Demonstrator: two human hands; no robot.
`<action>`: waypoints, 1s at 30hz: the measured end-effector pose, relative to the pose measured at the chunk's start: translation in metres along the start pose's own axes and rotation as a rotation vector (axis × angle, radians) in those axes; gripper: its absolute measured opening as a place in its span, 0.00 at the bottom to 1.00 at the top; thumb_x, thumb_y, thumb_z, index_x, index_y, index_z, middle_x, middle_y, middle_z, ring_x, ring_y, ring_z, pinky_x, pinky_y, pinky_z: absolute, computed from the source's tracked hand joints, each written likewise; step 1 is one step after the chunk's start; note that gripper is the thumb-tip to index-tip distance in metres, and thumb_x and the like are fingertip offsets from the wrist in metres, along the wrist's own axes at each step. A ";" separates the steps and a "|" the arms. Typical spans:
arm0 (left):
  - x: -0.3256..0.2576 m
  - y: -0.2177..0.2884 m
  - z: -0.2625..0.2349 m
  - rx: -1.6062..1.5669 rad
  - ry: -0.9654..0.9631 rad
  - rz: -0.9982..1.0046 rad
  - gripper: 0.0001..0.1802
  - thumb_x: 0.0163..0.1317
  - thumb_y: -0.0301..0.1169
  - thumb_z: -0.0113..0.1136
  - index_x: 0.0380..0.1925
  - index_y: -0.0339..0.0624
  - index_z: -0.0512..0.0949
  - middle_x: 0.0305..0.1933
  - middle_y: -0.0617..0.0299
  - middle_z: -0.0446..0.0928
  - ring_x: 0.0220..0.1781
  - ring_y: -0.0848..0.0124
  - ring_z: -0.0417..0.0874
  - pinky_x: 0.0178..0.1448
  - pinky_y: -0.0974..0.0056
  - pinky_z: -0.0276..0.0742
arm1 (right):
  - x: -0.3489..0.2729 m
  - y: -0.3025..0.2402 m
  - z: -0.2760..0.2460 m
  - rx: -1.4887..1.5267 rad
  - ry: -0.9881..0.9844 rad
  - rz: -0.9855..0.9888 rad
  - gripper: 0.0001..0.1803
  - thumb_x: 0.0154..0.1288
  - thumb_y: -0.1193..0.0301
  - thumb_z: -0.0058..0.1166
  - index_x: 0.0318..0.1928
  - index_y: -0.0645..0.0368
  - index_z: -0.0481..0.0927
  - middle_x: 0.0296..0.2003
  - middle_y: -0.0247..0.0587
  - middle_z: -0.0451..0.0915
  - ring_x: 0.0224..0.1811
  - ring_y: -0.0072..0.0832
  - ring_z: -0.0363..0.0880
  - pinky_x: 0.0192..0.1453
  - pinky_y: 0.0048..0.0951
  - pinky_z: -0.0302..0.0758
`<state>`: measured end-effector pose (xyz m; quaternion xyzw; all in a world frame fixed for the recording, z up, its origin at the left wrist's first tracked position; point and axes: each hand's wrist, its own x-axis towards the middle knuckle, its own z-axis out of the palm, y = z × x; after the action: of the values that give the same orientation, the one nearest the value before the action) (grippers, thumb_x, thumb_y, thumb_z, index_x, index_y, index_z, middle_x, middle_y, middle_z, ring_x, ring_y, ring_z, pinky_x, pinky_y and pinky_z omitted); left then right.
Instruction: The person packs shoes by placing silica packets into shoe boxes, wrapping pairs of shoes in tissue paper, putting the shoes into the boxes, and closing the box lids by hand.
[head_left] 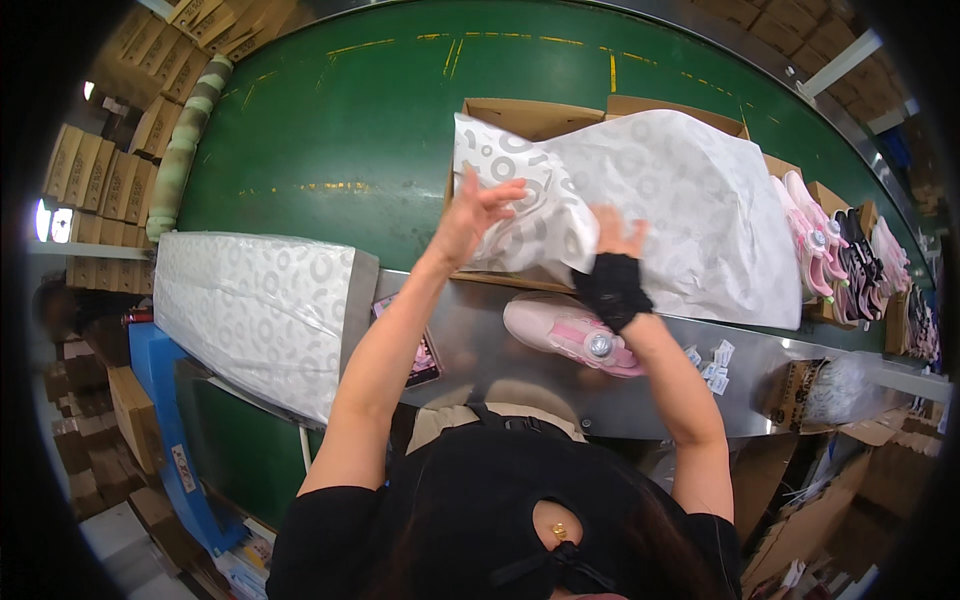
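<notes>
Patterned white tissue paper lies across open cardboard boxes in front of me. Over the left part of the paper, my left hand has its fingers apart and grips nothing. My right hand, with a black band round its wrist, rests its outstretched, slightly blurred fingers at a fold of the paper. Just below the boxes, on the metal edge, sits a pink shoe with a round silvery dial; my right forearm covers part of it.
A stack of patterned paper stands at the left, beside a phone-like pink item. Small white packets lie on the metal ledge. Pink and black shoes line the right side of the green belt.
</notes>
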<state>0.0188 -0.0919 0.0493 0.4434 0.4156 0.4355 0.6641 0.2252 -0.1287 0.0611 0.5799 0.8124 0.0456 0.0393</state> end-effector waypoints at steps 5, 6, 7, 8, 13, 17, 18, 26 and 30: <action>0.010 -0.046 0.026 1.347 -0.106 0.457 0.25 0.55 0.49 0.50 0.48 0.47 0.71 0.60 0.54 0.60 0.65 0.60 0.56 0.63 0.45 0.48 | -0.054 0.055 0.023 0.216 0.010 0.081 0.26 0.50 0.59 0.53 0.49 0.58 0.70 0.54 0.51 0.64 0.59 0.45 0.58 0.56 0.58 0.50; 0.012 -0.047 0.039 1.425 -0.244 0.492 0.26 0.49 0.49 0.57 0.48 0.55 0.71 0.61 0.55 0.59 0.66 0.58 0.53 0.62 0.39 0.43 | -0.060 0.053 0.023 0.289 0.051 0.108 0.24 0.49 0.61 0.54 0.47 0.59 0.71 0.52 0.51 0.66 0.57 0.45 0.60 0.56 0.51 0.55; 0.016 -0.059 0.042 1.478 -0.282 0.543 0.28 0.47 0.50 0.58 0.49 0.53 0.71 0.62 0.57 0.57 0.66 0.58 0.52 0.62 0.37 0.42 | -0.064 0.052 0.021 0.289 0.051 0.103 0.24 0.49 0.61 0.54 0.47 0.59 0.71 0.52 0.51 0.66 0.57 0.45 0.60 0.56 0.51 0.55; 0.023 -0.068 0.035 1.620 -0.251 0.463 0.30 0.45 0.50 0.59 0.49 0.53 0.71 0.63 0.57 0.56 0.66 0.57 0.51 0.61 0.36 0.41 | -0.068 0.051 0.018 0.405 0.101 0.056 0.23 0.48 0.62 0.55 0.45 0.60 0.72 0.50 0.50 0.67 0.56 0.45 0.62 0.55 0.47 0.56; 0.045 -0.074 0.023 2.125 -0.114 0.165 0.34 0.41 0.48 0.63 0.51 0.53 0.68 0.63 0.54 0.55 0.66 0.53 0.50 0.60 0.32 0.40 | -0.098 0.058 0.002 0.572 0.291 0.023 0.18 0.47 0.71 0.56 0.42 0.63 0.73 0.47 0.50 0.70 0.50 0.45 0.67 0.50 0.38 0.65; 0.003 -0.047 0.036 1.675 0.039 0.523 0.33 0.41 0.44 0.64 0.48 0.43 0.70 0.58 0.48 0.60 0.62 0.53 0.57 0.59 0.38 0.50 | -0.126 0.064 -0.019 0.615 0.651 0.297 0.13 0.54 0.74 0.52 0.42 0.63 0.72 0.45 0.48 0.71 0.44 0.40 0.70 0.49 0.34 0.66; -0.013 -0.043 0.041 1.354 -0.046 0.418 0.32 0.42 0.45 0.64 0.47 0.40 0.69 0.55 0.48 0.63 0.58 0.53 0.62 0.57 0.44 0.57 | -0.139 0.066 -0.016 0.616 0.648 0.294 0.13 0.54 0.74 0.52 0.42 0.63 0.72 0.45 0.48 0.71 0.44 0.40 0.70 0.49 0.34 0.66; -0.090 -0.079 0.105 1.210 -0.243 0.533 0.39 0.37 0.43 0.67 0.48 0.33 0.63 0.48 0.49 0.66 0.54 0.54 0.64 0.56 0.53 0.59 | -0.182 0.079 0.056 1.443 -0.017 0.750 0.20 0.62 0.59 0.44 0.46 0.62 0.72 0.36 0.34 0.73 0.35 0.22 0.69 0.37 0.21 0.68; -0.099 -0.058 0.084 0.797 -0.189 0.212 0.33 0.35 0.36 0.69 0.45 0.40 0.68 0.42 0.55 0.72 0.47 0.61 0.72 0.53 0.57 0.64 | -0.163 0.085 0.005 1.533 -0.210 0.517 0.19 0.62 0.63 0.43 0.48 0.63 0.71 0.37 0.38 0.75 0.36 0.21 0.71 0.37 0.21 0.69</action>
<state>0.0826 -0.2182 0.0331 0.7437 0.4408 0.2639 0.4277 0.3585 -0.2553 0.0685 0.6161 0.4504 -0.5700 -0.3044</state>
